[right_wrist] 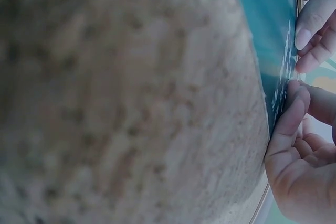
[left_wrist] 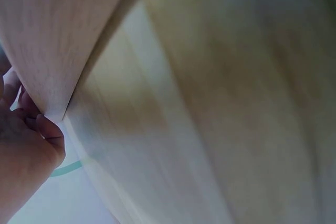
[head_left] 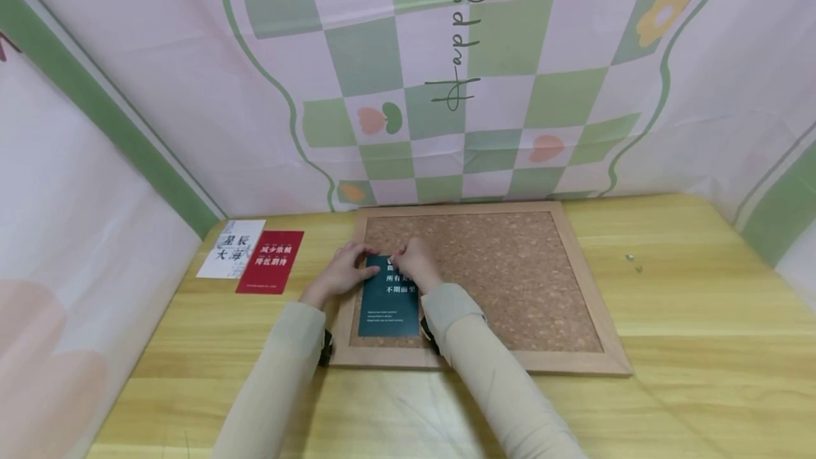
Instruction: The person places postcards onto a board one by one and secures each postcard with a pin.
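Reaching over a wooden table (head_left: 688, 317) with both bare hands, wearing beige sleeves (head_left: 503, 374). Working at a green card (head_left: 390, 314) lying face up on the left part of a framed corkboard (head_left: 523, 268), close beside the left strip of the wooden frame (head_left: 542, 362). Gripping the card near its upper left corner with the left hand (head_left: 347, 268), laying the thumb on the printed face and curling the fingers in close by. Bringing the right hand (head_left: 417, 261) to the card's top edge, just beside the left, closing thumb and index finger narrowly and pinching a tiny pale thing (right_wrist: 295, 77), too small to identify. Hiding part of the card's white lettering behind the right hand and wrist. Having a white card (head_left: 229, 246) and a red card (head_left: 270, 271) on the table to the left of the board, right up against each other, both bearing printed characters. Having small shiny bits (head_left: 630, 257) on the table, well apart to the right of the board. Facing a pale cloth (head_left: 503, 41) behind, patterned with green checks, flowers and hearts.
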`<state>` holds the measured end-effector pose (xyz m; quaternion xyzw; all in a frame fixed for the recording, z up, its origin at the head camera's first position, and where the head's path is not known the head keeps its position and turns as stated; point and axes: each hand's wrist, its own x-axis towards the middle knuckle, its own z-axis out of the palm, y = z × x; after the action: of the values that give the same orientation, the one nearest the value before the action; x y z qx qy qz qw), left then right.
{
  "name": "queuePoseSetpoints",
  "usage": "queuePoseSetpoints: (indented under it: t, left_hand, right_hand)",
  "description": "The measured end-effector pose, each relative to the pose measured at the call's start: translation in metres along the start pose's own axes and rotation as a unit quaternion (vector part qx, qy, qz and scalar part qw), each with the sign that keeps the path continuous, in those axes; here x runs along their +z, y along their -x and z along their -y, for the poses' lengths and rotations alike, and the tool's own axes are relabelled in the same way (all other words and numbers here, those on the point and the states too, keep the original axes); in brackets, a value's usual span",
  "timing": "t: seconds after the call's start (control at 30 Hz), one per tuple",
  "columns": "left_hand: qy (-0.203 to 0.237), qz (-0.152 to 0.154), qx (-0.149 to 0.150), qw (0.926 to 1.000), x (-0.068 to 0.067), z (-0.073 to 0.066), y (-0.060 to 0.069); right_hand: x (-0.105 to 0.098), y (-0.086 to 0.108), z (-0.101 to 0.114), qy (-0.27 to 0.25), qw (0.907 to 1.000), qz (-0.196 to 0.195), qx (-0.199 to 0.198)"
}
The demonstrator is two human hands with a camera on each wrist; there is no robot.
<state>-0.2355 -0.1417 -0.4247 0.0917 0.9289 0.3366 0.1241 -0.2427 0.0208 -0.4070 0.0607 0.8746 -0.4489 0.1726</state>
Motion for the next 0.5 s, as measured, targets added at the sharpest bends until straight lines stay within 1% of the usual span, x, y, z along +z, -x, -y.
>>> queuePoseSetpoints:
  t: [0.2,0.33,0.5]
  left_hand:
    - [-0.001,0.002,0.003,1.0,0.0001,0.0012,-0.0008]
    - [0.0,0.003,-0.001,1.0,0.0006,0.0014,-0.0011]
    - [0.002,0.004,-0.008,1.0,-0.0001,-0.0006,-0.0004]
  right_hand:
    - [0.0,-0.0007,-0.0001,0.001,1.0,0.002,-0.001]
    - [0.0003,0.0001,-0.0005,-0.015,0.9999,-0.004,-0.003]
    - [0.0009,-0.0014,-0.0006,-0.032,0.9995,-0.004,0.006]
